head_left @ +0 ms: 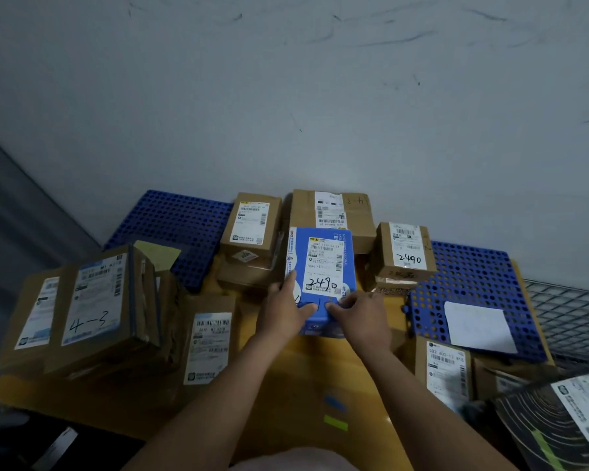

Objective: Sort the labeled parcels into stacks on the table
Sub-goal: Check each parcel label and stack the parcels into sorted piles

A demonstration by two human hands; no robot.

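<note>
Over the yellow table (303,368), blue parcel (320,263) label-up, long axis toward wall (286,113).

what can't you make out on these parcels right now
Head view:
- Second handwritten mark under 2490 on the blue parcel: covered by the left hand and right hand.
- Fine print on labels, such as the brown 2490 box: too small and blurred.
- The dark parcel, lower right: cut off by the frame edge.
</note>
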